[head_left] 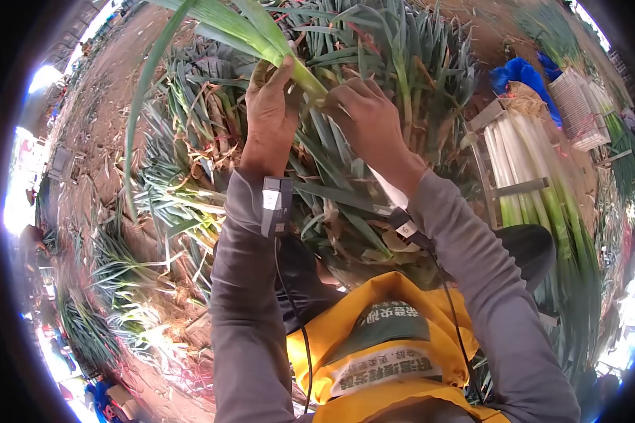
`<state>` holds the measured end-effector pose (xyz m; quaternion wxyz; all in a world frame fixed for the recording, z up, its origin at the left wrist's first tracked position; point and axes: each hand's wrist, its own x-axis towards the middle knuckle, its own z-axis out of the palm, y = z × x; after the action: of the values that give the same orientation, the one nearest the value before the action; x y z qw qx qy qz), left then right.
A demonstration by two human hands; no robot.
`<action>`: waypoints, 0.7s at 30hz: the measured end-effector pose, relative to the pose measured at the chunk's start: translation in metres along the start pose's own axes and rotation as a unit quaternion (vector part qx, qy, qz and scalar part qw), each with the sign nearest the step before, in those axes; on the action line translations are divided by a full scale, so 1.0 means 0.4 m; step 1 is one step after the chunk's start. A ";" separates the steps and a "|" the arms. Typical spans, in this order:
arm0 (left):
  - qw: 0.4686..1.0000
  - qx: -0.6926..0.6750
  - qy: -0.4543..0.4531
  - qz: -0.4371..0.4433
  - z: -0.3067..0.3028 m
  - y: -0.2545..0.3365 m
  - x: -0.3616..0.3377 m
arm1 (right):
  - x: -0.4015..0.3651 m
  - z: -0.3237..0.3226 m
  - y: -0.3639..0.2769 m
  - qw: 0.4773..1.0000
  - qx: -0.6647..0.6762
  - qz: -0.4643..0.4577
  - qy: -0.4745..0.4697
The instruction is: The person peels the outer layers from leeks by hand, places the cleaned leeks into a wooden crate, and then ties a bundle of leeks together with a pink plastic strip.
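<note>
A large green onion [271, 42] is held aslant near the top, its green leaves toward the upper left. My left hand [269, 106] grips its stem, thumb and fingertips closed on it. My right hand [368, 116] has its fingers bent and pressed together at the stem's lower right end, lower than the leaves. The white root end is largely hidden behind my right hand. Below both hands lies a heap of green onions [339, 204] with dry brown outer leaves.
On the right, a metal rack [518, 187] bears a bundle of peeled white-stemmed onions [518, 151]. A blue plastic sheet [525, 77] and a pale crate [577, 106] lie behind it. More onions [85, 331] cover the ground at left. A yellow apron [388, 338] covers my lap.
</note>
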<state>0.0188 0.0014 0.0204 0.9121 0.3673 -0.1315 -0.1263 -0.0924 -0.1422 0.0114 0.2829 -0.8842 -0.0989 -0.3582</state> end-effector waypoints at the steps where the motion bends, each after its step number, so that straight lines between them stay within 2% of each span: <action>1: 1.000 0.007 0.019 -0.004 0.002 -0.003 -0.002 | 0.001 0.000 0.001 1.000 -0.024 -0.017 -0.008; 5: 0.999 -0.002 0.030 0.013 0.000 0.017 0.011 | -0.025 -0.054 -0.055 0.995 0.078 -0.024 -0.062; 6: 0.998 0.025 0.024 0.045 -0.005 0.034 0.015 | -0.056 -0.079 -0.078 0.971 0.187 -0.009 -0.147; 7: 0.996 0.051 0.019 0.075 -0.016 0.047 0.017 | -0.093 -0.102 -0.100 0.928 0.292 0.008 -0.231; 9: 0.993 0.063 0.027 0.092 -0.060 0.063 0.032 | -0.161 -0.146 -0.134 0.870 0.337 0.057 -0.354; 11: 0.979 0.141 0.011 0.148 -0.118 0.077 0.057 | -0.225 -0.173 -0.133 0.758 0.371 0.193 -0.501; 12: 0.979 0.144 0.011 0.146 -0.135 0.090 0.054 | -0.278 -0.166 -0.111 0.764 0.340 0.205 -0.509; 13: 0.962 0.205 -0.002 0.182 -0.150 0.101 0.049 | -0.355 -0.145 -0.073 0.769 0.308 0.218 -0.516; 15: 0.951 0.225 0.016 0.212 -0.173 0.122 0.042 | -0.592 -0.078 0.047 0.774 0.185 0.229 -0.561; 16: 0.965 0.168 0.043 0.196 -0.177 0.135 0.048 | -0.619 -0.092 0.038 0.776 0.182 0.230 -0.559; 18: 0.982 0.030 0.102 0.157 -0.181 0.160 0.053 | -0.651 -0.096 0.020 0.722 0.028 0.190 -0.665; 19: 0.981 0.033 0.109 0.155 -0.190 0.151 0.019 | -0.603 -0.115 -0.014 0.755 0.013 0.158 -0.636; 20: 0.945 0.246 0.116 0.184 -0.180 0.137 -0.024 | -0.525 -0.148 -0.061 0.821 0.044 0.150 -0.549; 21: 0.859 0.449 0.119 0.217 -0.159 0.137 -0.044 | -0.442 -0.161 -0.089 0.882 0.076 0.129 -0.447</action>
<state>0.0309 0.0858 0.0120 0.6611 0.7115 -0.1409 0.1920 -0.2709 -0.1447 -0.0577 0.3187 -0.9312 -0.1270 0.1235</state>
